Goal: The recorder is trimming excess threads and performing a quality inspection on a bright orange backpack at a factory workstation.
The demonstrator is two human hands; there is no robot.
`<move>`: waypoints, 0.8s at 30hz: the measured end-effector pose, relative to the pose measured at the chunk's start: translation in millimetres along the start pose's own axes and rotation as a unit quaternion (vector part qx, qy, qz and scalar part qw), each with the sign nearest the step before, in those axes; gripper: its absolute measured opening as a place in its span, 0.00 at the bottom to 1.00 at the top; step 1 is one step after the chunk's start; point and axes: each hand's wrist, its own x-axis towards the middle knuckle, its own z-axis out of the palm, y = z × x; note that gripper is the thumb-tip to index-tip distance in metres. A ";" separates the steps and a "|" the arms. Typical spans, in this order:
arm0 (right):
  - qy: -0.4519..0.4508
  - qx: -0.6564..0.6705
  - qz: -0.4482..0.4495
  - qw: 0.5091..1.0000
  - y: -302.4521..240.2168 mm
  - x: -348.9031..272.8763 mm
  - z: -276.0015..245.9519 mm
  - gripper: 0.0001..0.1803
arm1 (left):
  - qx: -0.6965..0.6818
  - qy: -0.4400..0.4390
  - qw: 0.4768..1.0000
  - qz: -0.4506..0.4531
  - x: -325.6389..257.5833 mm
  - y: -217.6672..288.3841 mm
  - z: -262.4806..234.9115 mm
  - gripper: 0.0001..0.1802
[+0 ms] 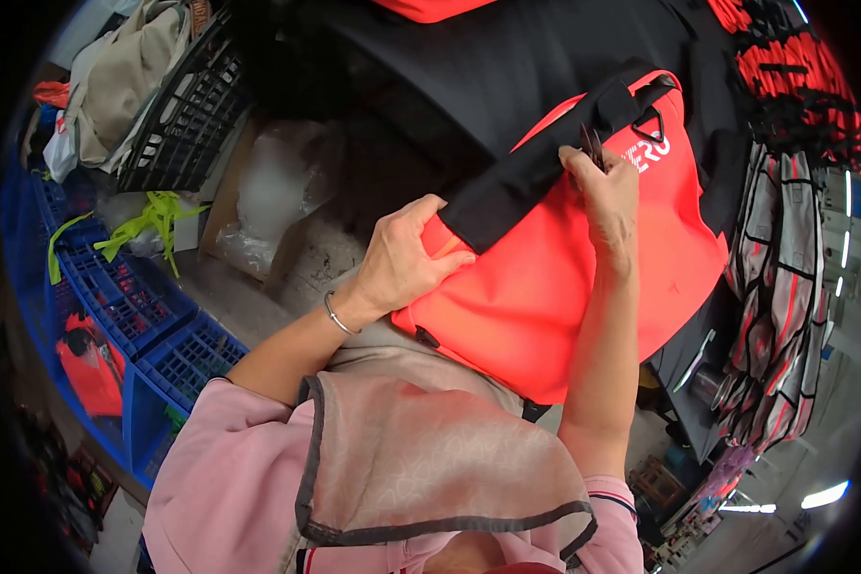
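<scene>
A bright coral-red bag (517,320) with a wide black strap (512,196) lies slanted across my lap and the black work surface. My left hand (402,256) grips the bag's left edge beside the strap's end, thumb on top and fingers curled under. Closed around a small pair of dark thread snips (592,146), my right hand (607,196) is over the bag near the far end of the strap. The blades point away from me, close to the strap. A black triangular ring (651,124) hangs just right of them. White lettering is partly covered by my right hand.
Blue plastic crates (129,297) stand at the left, with neon-yellow strips (158,228) on them. Behind is a black basket (187,124) with beige fabric. Grey-and-red bundles (780,287) are stacked at the right. Black material (507,67) covers the far side.
</scene>
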 end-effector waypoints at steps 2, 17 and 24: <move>-0.007 -0.002 -0.007 1.000 6.5 -5.9 -5.6 0.14 | 0.032 0.047 0.994 0.090 -2.3 -6.5 6.1 0.27; 0.123 0.272 -0.031 0.954 41.6 -8.0 -6.9 0.15 | 0.219 0.096 0.883 0.404 113.7 83.3 3.4 0.39; 0.127 0.270 -0.057 0.953 50.7 -3.3 -3.3 0.16 | 0.433 -0.120 0.849 0.279 163.9 102.2 -5.9 0.24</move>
